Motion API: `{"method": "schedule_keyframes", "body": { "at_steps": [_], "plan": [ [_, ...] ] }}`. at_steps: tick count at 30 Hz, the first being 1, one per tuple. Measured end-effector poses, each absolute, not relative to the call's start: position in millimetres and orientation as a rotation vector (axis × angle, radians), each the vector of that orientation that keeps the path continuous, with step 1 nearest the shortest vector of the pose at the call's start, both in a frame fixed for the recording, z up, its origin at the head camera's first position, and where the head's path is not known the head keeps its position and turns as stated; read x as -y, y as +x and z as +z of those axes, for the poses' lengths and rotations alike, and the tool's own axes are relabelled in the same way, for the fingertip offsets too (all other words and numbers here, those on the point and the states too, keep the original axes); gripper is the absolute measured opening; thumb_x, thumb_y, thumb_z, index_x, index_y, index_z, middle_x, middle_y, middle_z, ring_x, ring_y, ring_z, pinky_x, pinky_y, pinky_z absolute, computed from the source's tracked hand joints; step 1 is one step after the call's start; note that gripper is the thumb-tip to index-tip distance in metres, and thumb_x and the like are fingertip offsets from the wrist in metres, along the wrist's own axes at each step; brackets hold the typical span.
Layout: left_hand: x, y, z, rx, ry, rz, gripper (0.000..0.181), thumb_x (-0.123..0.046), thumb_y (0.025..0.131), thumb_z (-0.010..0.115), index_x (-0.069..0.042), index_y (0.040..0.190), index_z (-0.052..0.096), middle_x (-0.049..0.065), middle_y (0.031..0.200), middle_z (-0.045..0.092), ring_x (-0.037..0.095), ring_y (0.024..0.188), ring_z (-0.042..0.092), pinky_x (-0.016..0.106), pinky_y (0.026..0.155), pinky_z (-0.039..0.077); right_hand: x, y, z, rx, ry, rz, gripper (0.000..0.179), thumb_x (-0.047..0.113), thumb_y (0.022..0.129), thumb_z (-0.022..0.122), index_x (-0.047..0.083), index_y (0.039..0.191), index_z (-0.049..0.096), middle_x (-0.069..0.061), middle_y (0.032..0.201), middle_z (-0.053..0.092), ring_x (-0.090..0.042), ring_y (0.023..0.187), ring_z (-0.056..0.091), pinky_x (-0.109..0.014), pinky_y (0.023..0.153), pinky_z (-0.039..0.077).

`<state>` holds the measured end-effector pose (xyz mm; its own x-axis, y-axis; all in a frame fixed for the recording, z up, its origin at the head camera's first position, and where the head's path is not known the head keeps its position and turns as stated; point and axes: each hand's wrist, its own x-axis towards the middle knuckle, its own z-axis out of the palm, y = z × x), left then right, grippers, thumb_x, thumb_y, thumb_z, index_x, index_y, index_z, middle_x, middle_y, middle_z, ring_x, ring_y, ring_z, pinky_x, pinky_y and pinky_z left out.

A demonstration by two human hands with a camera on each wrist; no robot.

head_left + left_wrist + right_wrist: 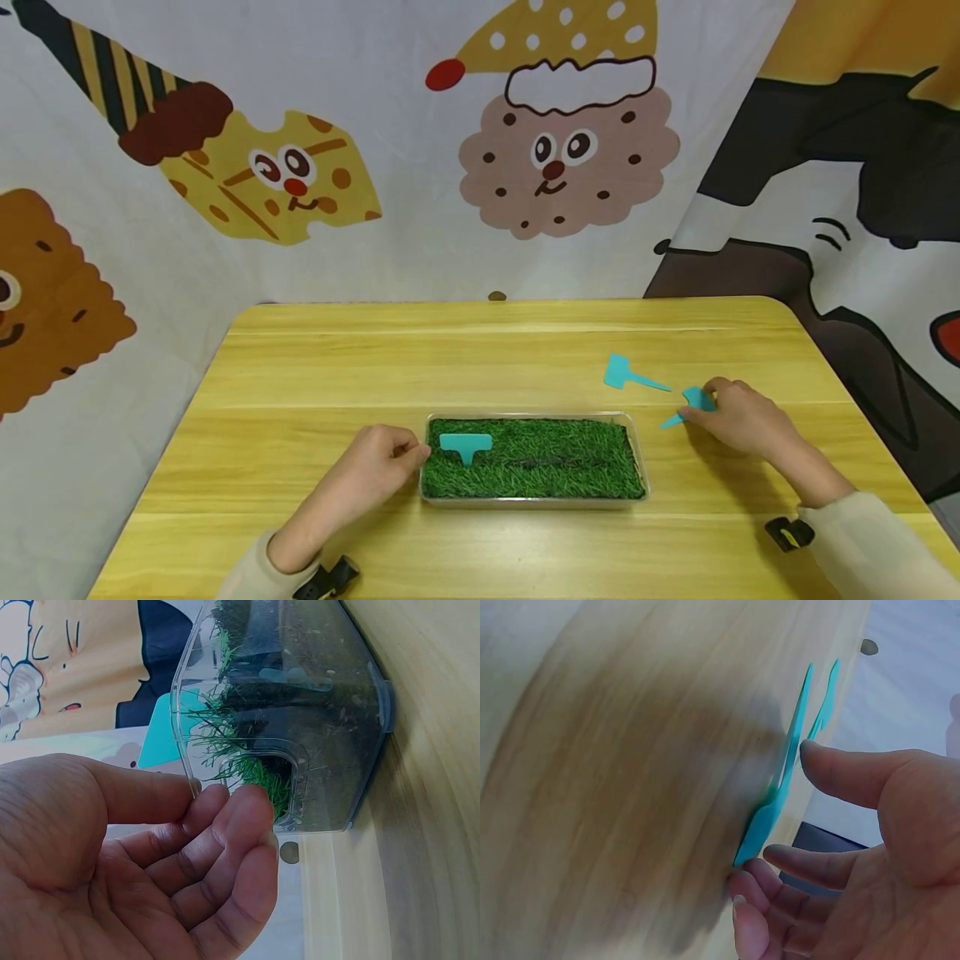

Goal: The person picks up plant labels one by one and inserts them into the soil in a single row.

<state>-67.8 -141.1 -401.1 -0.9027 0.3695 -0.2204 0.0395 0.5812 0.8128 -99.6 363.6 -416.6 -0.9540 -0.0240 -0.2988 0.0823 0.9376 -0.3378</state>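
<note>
A clear plastic box filled with green grass turf stands on the table. At its left end my left hand pinches the rim between thumb and index finger; the other fingers curl beside the wall. One turquoise T-shaped plant label stands in the turf near that end. To the right of the box, my right hand has thumb and index finger at the broad head of another plant label, whose pointed stem aims left. A third plant label lies just behind it.
The wooden table has its back edge against a white cloth printed with cartoon biscuits and cheese. Dark straps sit on both wrists, the right one just above the tabletop.
</note>
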Motion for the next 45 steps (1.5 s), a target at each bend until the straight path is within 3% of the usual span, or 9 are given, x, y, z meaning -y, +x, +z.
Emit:
{"method": "schedule_keyframes", "body": {
  "at_steps": [9, 17, 24, 29, 39, 45],
  "plan": [
    [142, -66, -401, -2.451, 0.324, 1.249, 0.046, -0.010, 0.103, 0.064, -0.014, 0.062, 0.044, -0.006, 0.053, 0.036, 0.009, 0.048, 0.029, 0.019, 0.046, 0.027, -366, -110, -417, -2.747, 0.045, -0.500, 0.076, 0.043, 0.099, 0.072, -0.023, 0.127, 0.050, -0.037, 0.115, 0.064, -0.045, 0.094, 0.065, -0.053, 0.073, 0.053],
    [143, -64, -401, -2.453, 0.306, 1.254, 0.046, -0.011, 0.103, 0.064, -0.014, 0.062, 0.043, -0.006, 0.053, 0.035, 0.009, 0.048, 0.029, 0.020, 0.046, 0.027, -372, -118, -416, -2.688, 0.088, -0.623, 0.075, 0.040, 0.096, 0.077, -0.023, 0.125, 0.051, -0.037, 0.114, 0.061, -0.040, 0.092, 0.063, -0.046, 0.072, 0.053],
    [143, -64, -401, -2.442, 0.306, 1.260, 0.047, -0.013, 0.104, 0.064, -0.014, 0.062, 0.043, -0.006, 0.053, 0.035, 0.009, 0.047, 0.028, 0.020, 0.046, 0.027, -384, -118, -420, -2.672, 0.051, -0.754, 0.059, 0.039, 0.099, 0.075, -0.015, 0.115, 0.059, -0.019, 0.099, 0.063, -0.027, 0.080, 0.055, -0.037, 0.065, 0.045],
    [142, -66, -400, -2.442, 0.325, 1.264, 0.045, -0.012, 0.104, 0.064, -0.014, 0.062, 0.047, -0.006, 0.053, 0.038, 0.009, 0.047, 0.030, 0.019, 0.046, 0.027, -393, -118, -420, -2.617, 0.030, -0.885, 0.046, 0.033, 0.101, 0.072, -0.010, 0.112, 0.060, -0.011, 0.095, 0.063, -0.023, 0.078, 0.057, -0.033, 0.064, 0.051],
    [142, -67, -399, -2.443, 0.348, 1.243, 0.047, -0.012, 0.104, 0.063, -0.015, 0.061, 0.046, -0.006, 0.052, 0.037, 0.009, 0.047, 0.030, 0.018, 0.044, 0.027, -399, -113, -407, -2.573, 0.031, -0.991, 0.051, 0.030, 0.105, 0.067, -0.014, 0.129, 0.056, -0.014, 0.104, 0.071, -0.026, 0.078, 0.068, -0.035, 0.063, 0.054],
    [142, -68, -398, -2.450, 0.349, 1.238, 0.049, -0.012, 0.104, 0.063, -0.016, 0.060, 0.044, -0.007, 0.051, 0.035, 0.009, 0.046, 0.029, 0.017, 0.044, 0.026, -399, -110, -394, -2.596, -0.001, -1.033, 0.053, 0.024, 0.108, 0.061, -0.017, 0.139, 0.047, -0.011, 0.098, 0.072, -0.026, 0.081, 0.068, -0.036, 0.067, 0.057]
  ]
}}
